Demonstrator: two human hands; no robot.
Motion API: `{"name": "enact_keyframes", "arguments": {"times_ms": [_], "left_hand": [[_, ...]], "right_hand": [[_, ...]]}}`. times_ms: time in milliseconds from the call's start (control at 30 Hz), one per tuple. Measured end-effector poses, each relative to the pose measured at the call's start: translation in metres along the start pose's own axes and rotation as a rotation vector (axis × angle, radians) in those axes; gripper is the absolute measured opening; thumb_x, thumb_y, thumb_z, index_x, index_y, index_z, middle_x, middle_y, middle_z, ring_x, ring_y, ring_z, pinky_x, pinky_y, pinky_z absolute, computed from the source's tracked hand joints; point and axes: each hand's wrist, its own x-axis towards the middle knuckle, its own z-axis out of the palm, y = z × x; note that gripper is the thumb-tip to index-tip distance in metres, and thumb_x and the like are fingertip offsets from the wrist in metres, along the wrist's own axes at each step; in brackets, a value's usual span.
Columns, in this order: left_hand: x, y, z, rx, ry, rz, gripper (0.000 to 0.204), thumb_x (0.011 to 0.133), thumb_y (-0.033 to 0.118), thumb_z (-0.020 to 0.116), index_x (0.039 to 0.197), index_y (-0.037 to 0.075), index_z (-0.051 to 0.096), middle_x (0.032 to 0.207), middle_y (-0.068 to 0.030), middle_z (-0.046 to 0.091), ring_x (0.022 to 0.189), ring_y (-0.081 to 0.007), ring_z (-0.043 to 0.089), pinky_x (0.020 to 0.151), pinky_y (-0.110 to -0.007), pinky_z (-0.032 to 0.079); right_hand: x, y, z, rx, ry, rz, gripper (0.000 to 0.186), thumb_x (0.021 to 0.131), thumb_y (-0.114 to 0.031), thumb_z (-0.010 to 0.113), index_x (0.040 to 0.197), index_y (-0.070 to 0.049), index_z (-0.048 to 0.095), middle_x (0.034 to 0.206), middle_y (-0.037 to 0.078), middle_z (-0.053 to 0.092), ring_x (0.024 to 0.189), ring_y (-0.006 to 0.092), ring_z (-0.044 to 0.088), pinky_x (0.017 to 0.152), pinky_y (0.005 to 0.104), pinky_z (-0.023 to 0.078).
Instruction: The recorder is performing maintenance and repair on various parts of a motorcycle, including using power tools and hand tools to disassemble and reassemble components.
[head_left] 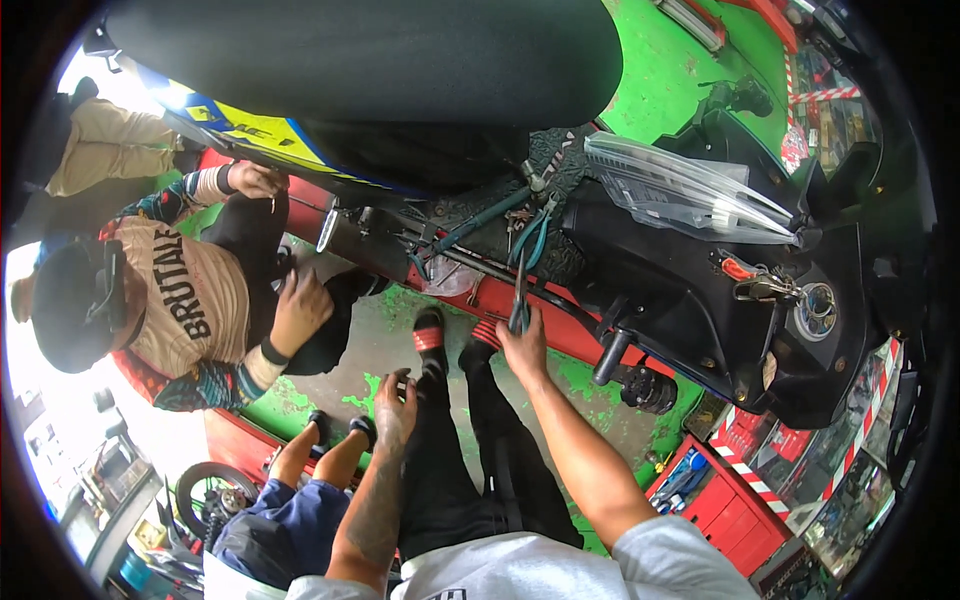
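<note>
My right hand (pixel 524 345) is closed around a pair of long-nose pliers (pixel 520 300), their narrow jaws pointing up toward the motorcycle. My left hand (pixel 396 408) hangs in front of my left leg, fingers loosely bent and apart, with nothing visible in it. Across the top lies the motorcycle's black seat (pixel 380 60). Another pair of pliers with teal handles (pixel 530 240) rests in the opened middle section, beside a long teal-handled tool (pixel 482 222). A clear plastic bag (pixel 452 278) lies on the red platform (pixel 490 296) below them.
At left, a co-worker (pixel 200 290) in a cap crouches by the motorcycle. Another person in blue shorts (pixel 270 530) is near my left arm. Clear plastic panels (pixel 680 190) and keys (pixel 765 287) lie on the black bodywork. A red tool cabinet (pixel 725 510) stands at lower right.
</note>
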Motion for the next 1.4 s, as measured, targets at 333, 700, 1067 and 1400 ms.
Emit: {"name": "enact_keyframes", "arguments": {"times_ms": [333,700,1067,1400], "left_hand": [[0.251,0.104,0.074,0.487,-0.094,0.644,0.029,0.093,0.010,0.059,0.120,0.012,0.071,0.121,-0.0180,0.066,0.097,-0.0394,0.071,0.085,-0.047,0.060],[0.285,0.111,0.073,0.825,-0.238,1.052,0.021,0.090,0.015,0.062,0.107,0.012,0.073,0.110,-0.0109,0.065,0.106,-0.0282,0.069,0.083,-0.041,0.062],[0.288,0.116,0.108,0.918,-0.336,0.685,0.033,0.093,0.010,0.059,0.126,0.010,0.059,0.119,-0.0151,0.068,0.107,-0.0339,0.072,0.087,-0.045,0.061],[0.238,0.086,0.089,0.411,0.107,0.516,0.027,0.084,0.019,0.070,0.104,0.000,0.069,0.099,-0.0273,0.072,0.096,-0.0456,0.071,0.081,-0.049,0.059]], "right_hand": [[0.131,-0.026,0.032,-0.174,0.490,-0.045,0.085,0.081,-0.034,0.085,0.146,0.005,0.046,0.148,0.036,0.043,0.136,0.0512,0.044,0.115,0.0568,0.037],[-0.049,0.039,-0.022,-0.374,0.247,-0.419,0.051,0.090,-0.022,0.077,0.131,-0.001,0.055,0.128,0.023,0.057,0.122,0.0444,0.053,0.107,0.0524,0.044],[-0.476,0.220,-0.129,-0.605,-0.204,0.706,0.050,0.086,-0.047,0.070,0.115,-0.007,0.073,0.109,0.019,0.075,0.119,0.0405,0.065,0.105,0.0462,0.052],[-0.463,0.222,-0.147,-0.180,0.070,0.581,0.044,0.092,-0.034,0.073,0.123,-0.003,0.069,0.122,0.021,0.071,0.120,0.0364,0.067,0.104,0.0446,0.053]]}}
